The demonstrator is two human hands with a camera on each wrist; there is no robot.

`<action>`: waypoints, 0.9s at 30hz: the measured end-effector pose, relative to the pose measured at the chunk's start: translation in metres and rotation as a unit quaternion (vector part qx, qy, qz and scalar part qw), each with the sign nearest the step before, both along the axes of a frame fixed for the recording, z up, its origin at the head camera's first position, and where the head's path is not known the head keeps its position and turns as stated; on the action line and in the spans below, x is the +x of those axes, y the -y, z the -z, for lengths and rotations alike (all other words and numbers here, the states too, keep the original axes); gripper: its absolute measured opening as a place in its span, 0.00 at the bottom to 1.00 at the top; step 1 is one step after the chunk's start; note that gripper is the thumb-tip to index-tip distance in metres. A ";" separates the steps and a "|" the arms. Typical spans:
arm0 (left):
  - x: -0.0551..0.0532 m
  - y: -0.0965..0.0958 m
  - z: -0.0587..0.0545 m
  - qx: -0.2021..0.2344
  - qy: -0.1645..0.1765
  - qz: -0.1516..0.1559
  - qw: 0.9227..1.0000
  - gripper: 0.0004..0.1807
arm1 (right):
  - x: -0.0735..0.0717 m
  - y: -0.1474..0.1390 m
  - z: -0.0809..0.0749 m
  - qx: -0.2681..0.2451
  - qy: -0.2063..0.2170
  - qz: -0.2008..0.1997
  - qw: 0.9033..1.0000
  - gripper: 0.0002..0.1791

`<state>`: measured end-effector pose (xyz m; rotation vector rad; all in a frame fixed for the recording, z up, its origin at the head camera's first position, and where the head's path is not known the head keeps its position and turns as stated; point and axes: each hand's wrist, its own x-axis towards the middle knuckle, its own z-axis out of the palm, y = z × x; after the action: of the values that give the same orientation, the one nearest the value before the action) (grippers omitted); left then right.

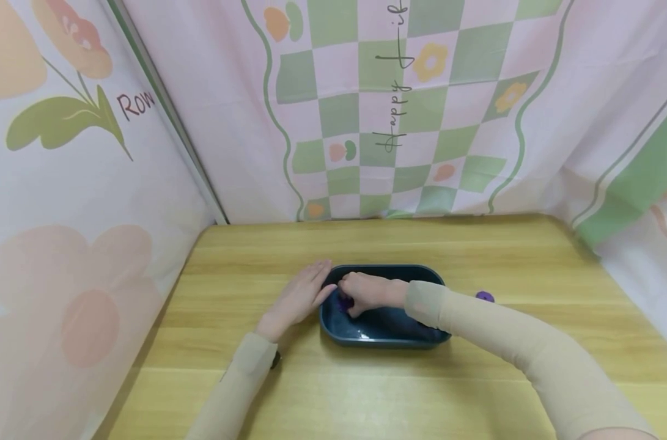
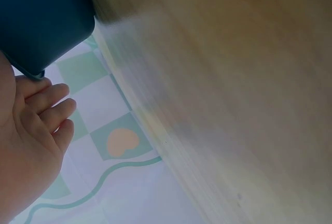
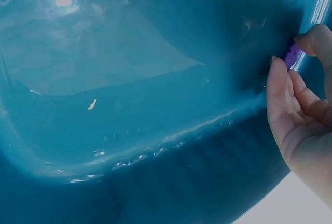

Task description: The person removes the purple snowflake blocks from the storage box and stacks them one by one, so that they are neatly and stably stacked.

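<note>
A dark teal oblong basin (image 1: 385, 339) stands on the wooden table. Reaching inside its left end, my right hand (image 1: 368, 290) pinches a small purple piece (image 3: 292, 55) between thumb and forefinger, close to the basin wall. Most of the piece is hidden by the fingers, and I cannot tell its kind. My left hand (image 1: 300, 296) lies against the outside of the basin's left end, fingers extended along the rim and thumb at its edge. From the left wrist, the same hand (image 2: 39, 120) shows its fingers slightly bent below the rim.
Another small purple object (image 1: 484, 297) lies on the table (image 1: 256, 244) right of the basin, just beyond the right forearm. Inside the basin, the glossy surface has droplets and a small pale speck (image 3: 92, 104). Printed curtains (image 1: 333, 122) surround the table's back and sides.
</note>
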<state>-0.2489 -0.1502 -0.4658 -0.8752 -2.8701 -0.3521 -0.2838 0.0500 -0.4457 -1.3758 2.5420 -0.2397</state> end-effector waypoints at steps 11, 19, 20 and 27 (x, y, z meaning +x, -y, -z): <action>0.000 -0.001 -0.001 0.002 0.001 0.002 1.000 0.33 | -0.001 -0.002 0.000 0.006 0.022 0.013 1.000 0.14; 0.000 -0.002 0.000 -0.001 0.001 -0.001 1.000 0.33 | -0.002 -0.007 0.000 0.009 0.026 0.009 1.000 0.14; 0.001 -0.002 0.000 -0.001 0.003 -0.001 1.000 0.33 | -0.002 -0.008 0.000 0.009 0.025 0.009 1.000 0.14; 0.001 -0.001 0.000 0.015 -0.005 0.002 1.000 0.32 | -0.007 -0.019 -0.010 0.000 0.015 0.013 1.000 0.12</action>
<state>-0.2476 -0.1492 -0.4656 -0.8764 -2.8455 -0.3893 -0.2913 0.0694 -0.4357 -1.3299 2.5371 -0.2641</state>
